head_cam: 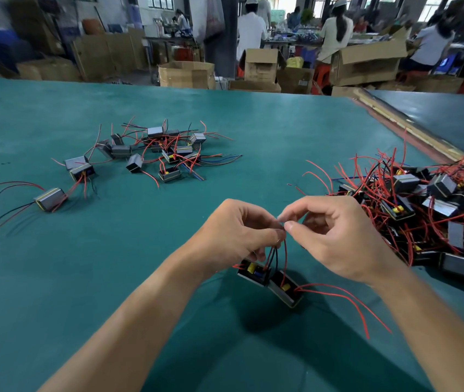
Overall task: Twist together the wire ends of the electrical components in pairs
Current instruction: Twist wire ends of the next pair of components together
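Note:
Two small black box components (270, 281) with yellow parts inside hang side by side just above the green table (253, 131), close to me. Their red and black wires (277, 254) rise to my hands. My left hand (236, 236) pinches the wires from the left with curled fingers. My right hand (335, 236) pinches the bare wire ends (281, 220) between thumb and forefinger, touching the left fingertips. Two long red wires (346, 304) trail from the right component toward the right.
A large tangled heap of components with red wires (429, 210) lies at the right. A looser spread of components (151, 154) lies at the far left, one (51, 198) apart. Cardboard boxes (186, 75) and seated people are behind the table.

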`<state>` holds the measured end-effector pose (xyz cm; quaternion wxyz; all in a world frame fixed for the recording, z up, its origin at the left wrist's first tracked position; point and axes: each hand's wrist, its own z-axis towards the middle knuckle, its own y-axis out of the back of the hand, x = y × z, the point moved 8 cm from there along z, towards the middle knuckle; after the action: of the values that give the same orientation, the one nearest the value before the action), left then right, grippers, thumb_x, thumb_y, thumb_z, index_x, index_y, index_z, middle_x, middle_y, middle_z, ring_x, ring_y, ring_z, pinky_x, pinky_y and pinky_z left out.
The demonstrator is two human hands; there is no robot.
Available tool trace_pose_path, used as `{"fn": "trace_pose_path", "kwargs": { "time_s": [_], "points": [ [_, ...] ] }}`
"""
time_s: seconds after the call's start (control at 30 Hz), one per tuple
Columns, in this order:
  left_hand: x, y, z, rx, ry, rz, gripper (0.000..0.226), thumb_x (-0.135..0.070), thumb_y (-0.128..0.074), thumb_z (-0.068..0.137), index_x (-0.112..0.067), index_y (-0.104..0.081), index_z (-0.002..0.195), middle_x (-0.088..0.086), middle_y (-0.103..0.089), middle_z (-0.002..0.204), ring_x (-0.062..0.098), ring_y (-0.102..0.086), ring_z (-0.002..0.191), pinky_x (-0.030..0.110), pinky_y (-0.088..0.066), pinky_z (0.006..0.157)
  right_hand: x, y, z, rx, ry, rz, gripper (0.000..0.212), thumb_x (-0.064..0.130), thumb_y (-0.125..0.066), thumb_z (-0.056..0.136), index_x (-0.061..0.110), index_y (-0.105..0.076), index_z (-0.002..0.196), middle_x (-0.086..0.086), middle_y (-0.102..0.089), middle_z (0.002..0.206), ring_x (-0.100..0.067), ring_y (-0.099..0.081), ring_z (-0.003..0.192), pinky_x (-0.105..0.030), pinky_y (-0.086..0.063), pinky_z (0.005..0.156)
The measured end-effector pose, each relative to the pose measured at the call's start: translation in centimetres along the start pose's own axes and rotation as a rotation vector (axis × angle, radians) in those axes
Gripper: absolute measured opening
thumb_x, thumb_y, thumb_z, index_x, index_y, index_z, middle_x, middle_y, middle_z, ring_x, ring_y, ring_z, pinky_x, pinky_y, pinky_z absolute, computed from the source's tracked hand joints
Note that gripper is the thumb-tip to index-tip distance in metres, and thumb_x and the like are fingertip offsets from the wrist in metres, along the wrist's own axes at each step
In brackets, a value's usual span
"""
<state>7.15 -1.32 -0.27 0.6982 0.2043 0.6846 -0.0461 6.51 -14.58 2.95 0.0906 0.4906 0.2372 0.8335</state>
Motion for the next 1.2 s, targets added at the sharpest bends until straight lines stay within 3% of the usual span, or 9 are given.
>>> {"fn": "trace_pose_path", "kwargs": {
  "time_s": [0.17, 0.3, 0.43, 0.53, 0.73, 1.03, 1.13, 1.2],
  "points": [
    [-0.1, 0.1, 0.0, -0.016, 0.001, 0.005, 0.015, -0.003, -0.069, 0.084, -0.013, -0.074, 0.074, 0.001, -0.067, 0.065, 0.011, -0.052, 0.048, 0.023, -0.047, 0.052, -0.4, 0.3, 0.0, -0.005, -0.01, -0.001, 0.011, 0.014, -0.068, 0.083, 0.023, -0.074, 0.081, 0.01, -0.066, 0.068, -0.009, -0.046, 0.048, -0.024, -0.035, 0.046],
    [0.0, -0.1, -0.1, -0.013, 0.014, 0.006, 0.01, -0.005, -0.068, 0.085, -0.006, -0.073, 0.077, 0.002, -0.067, 0.065, 0.011, -0.052, 0.047, 0.022, -0.047, 0.051, -0.6, 0.4, 0.1, 0.012, -0.013, -0.052, 0.013, 0.013, -0.07, 0.082, 0.025, -0.076, 0.079, 0.014, -0.064, 0.059, -0.004, -0.045, 0.047, -0.019, -0.035, 0.047],
    [0.1, 0.1, 0.0, -0.038, 0.01, 0.027, 0.011, -0.005, -0.07, 0.084, -0.008, -0.072, 0.074, 0.002, -0.064, 0.062, 0.01, -0.052, 0.046, 0.021, -0.047, 0.05, -0.9, 0.2, 0.2, 0.018, -0.03, -0.07, 0.011, 0.026, -0.069, 0.077, 0.033, -0.076, 0.082, 0.005, -0.072, 0.07, -0.02, -0.061, 0.057, -0.03, -0.048, 0.054],
    [0.0, 0.2, 0.0, -0.045, 0.008, 0.046, 0.012, -0.006, -0.071, 0.083, -0.011, -0.073, 0.072, -0.001, -0.065, 0.06, 0.01, -0.053, 0.046, 0.021, -0.047, 0.051, -0.7, 0.1, 0.3, 0.022, -0.012, -0.053, 0.009, 0.028, -0.069, 0.078, 0.031, -0.074, 0.085, 0.008, -0.072, 0.071, -0.018, -0.065, 0.06, -0.029, -0.052, 0.058],
    [-0.2, -0.1, -0.1, -0.041, -0.007, 0.073, 0.016, -0.006, -0.071, 0.082, -0.014, -0.072, 0.069, -0.003, -0.066, 0.059, 0.01, -0.053, 0.046, 0.025, -0.045, 0.052, -1.3, -0.3, 0.3, 0.077, -0.06, 0.039, 0.005, 0.02, -0.067, 0.077, 0.023, -0.07, 0.079, 0.013, -0.066, 0.061, 0.0, -0.054, 0.052, -0.013, -0.043, 0.053],
    [0.1, -0.5, -0.2, 0.04, 0.068, -0.001, 0.01, -0.008, -0.068, 0.088, -0.004, -0.074, 0.082, -0.002, -0.067, 0.064, 0.009, -0.051, 0.049, 0.019, -0.046, 0.05, -0.9, -0.5, 0.2, 0.155, -0.02, -0.024, 0.014, 0.012, -0.063, 0.085, 0.025, -0.063, 0.079, 0.011, -0.06, 0.066, -0.004, -0.052, 0.057, -0.02, -0.044, 0.056],
    [-0.2, -0.2, -0.2, 0.041, 0.057, -0.023, 0.011, -0.007, -0.07, 0.087, -0.011, -0.074, 0.078, 0.0, -0.068, 0.064, 0.01, -0.052, 0.048, 0.02, -0.047, 0.051, -0.5, -0.5, 0.3, 0.132, 0.0, 0.006, 0.021, 0.002, -0.065, 0.086, 0.022, -0.064, 0.078, 0.015, -0.062, 0.065, -0.003, -0.056, 0.058, -0.011, -0.043, 0.058],
    [-0.4, -0.1, -0.3, 0.017, 0.036, -0.009, 0.014, -0.006, -0.072, 0.084, -0.014, -0.075, 0.072, 0.001, -0.068, 0.064, 0.013, -0.051, 0.049, 0.023, -0.047, 0.053, -0.2, -0.5, 0.3, 0.119, -0.013, 0.045, 0.012, 0.01, -0.065, 0.083, 0.019, -0.065, 0.075, 0.011, -0.064, 0.064, -0.003, -0.055, 0.055, -0.013, -0.043, 0.056]
  ]
}}
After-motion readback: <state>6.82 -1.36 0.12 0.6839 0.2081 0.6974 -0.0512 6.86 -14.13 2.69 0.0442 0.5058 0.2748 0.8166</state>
